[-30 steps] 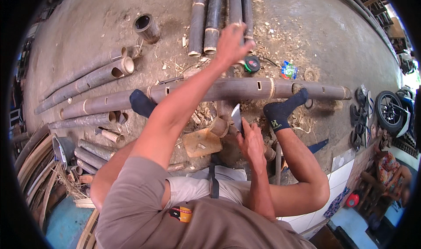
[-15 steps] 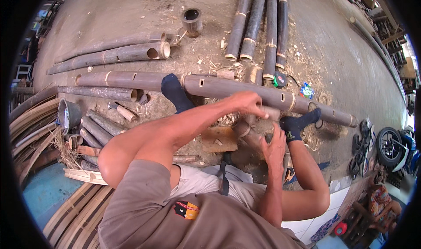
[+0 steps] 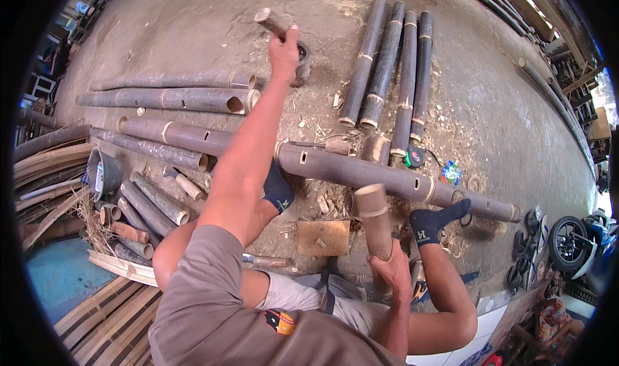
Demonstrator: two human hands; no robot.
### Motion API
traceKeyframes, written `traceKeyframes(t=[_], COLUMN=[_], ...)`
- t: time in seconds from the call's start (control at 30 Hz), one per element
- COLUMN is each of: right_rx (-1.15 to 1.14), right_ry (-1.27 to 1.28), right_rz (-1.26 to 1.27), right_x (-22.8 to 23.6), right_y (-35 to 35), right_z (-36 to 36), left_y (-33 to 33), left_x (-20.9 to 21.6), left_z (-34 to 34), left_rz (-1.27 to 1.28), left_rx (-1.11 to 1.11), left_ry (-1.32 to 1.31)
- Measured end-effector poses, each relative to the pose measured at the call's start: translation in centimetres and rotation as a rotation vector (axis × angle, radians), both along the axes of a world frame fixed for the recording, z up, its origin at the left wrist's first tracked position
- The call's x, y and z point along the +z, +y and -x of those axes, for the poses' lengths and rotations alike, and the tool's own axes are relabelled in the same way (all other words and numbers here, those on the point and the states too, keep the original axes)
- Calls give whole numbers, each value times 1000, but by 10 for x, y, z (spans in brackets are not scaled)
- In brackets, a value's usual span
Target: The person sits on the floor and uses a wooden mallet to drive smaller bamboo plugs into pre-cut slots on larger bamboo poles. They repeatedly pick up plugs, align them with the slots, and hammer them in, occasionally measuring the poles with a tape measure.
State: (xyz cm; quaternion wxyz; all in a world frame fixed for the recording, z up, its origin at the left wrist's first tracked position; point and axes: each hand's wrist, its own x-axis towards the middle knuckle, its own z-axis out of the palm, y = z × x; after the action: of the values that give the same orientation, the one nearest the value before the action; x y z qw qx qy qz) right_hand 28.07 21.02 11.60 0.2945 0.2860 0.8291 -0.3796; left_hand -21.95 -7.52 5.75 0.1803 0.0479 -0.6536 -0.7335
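Note:
My left hand (image 3: 284,59) is stretched far forward, closed round a short brown bamboo piece (image 3: 271,21) raised at a slant. Partly hidden behind that hand stands a dark round pot (image 3: 302,72). Close to my lap, my right hand (image 3: 393,268) grips the lower end of a thicker bamboo tube (image 3: 372,214), tilted with its cut end up. Beyond it a long bamboo pole (image 3: 361,172) with small rectangular holes lies across the floor, my left forearm passing over it. My socked feet rest against the pole.
Several dark bamboo poles (image 3: 387,63) lie ahead, and others (image 3: 161,99) at the left. Shorter lengths (image 3: 148,201) are piled beside a grey bucket (image 3: 103,172). A tape measure (image 3: 414,158) sits near the long pole. Sandals (image 3: 529,247) and a motorbike wheel (image 3: 569,244) are at the right.
My left hand has swung forward and left from beside the pole and now holds up the short bamboo piece. My right hand, open before, has closed on the tilted tube.

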Motion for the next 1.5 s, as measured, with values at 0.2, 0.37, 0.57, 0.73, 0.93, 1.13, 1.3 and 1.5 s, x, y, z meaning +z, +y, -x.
traceKeyframes(t=[0.2, 0.37, 0.57, 0.73, 0.93, 1.13, 1.3, 1.5], right_rx=[-521, -763, -679, -831, -708, -615, -937, -946], right_ry=[416, 428, 474, 544, 401, 756, 755, 755], right_rz=[472, 1025, 1358, 1832, 1782, 1375, 1071, 771], right_x=[0, -32, -6, 32, 19, 79, 76, 70], right_y=[26, 38, 60, 40, 56, 38, 12, 6], right_z=[-9, -24, -6, 16, -3, -15, -47, -54], left_y=[19, -11, 24, 53, 86, 132, 133, 85], left_x=[-18, -47, -48, 3, 38, 30, -5, -58], left_z=[31, 33, 21, -15, -93, -178, -209, -215], left_rz=[180, 303, 436, 91, 33, 509, 1090, 1219], left_rx=[188, 223, 325, 366, 193, -286, -838, -1128], left_ry=[-101, -184, -261, 107, 166, -65, -2, 187])
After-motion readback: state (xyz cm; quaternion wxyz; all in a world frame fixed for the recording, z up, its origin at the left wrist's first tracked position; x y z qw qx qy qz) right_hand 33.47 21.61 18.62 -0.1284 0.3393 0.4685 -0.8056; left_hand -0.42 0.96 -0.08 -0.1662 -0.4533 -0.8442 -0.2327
